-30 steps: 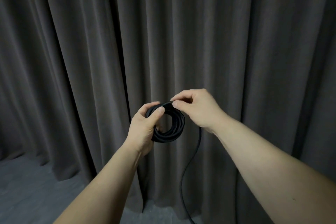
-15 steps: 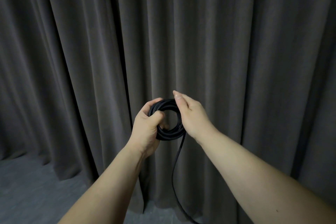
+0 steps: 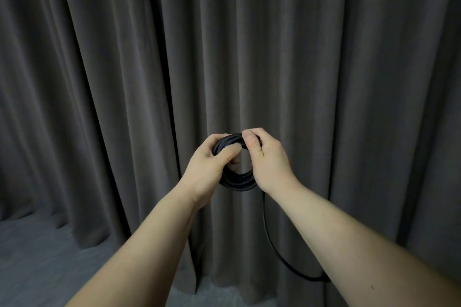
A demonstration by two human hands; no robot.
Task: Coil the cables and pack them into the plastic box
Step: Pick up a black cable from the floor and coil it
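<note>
The black cable (image 3: 237,179) is wound into a small tight coil held up in front of the dark curtain (image 3: 324,57), between both hands. The left hand (image 3: 209,167) grips the coil's left side, fingers curled round the bundled turns; the right hand (image 3: 268,162) pinches the top right of the coil, thumb on the newest turn. A loose tail (image 3: 268,237) hangs down to the right toward the floor (image 3: 37,269). To wind well, each new loop should probably match the others in size, with the left grip firm so no turns spring loose. The plastic box is not in view.
</note>
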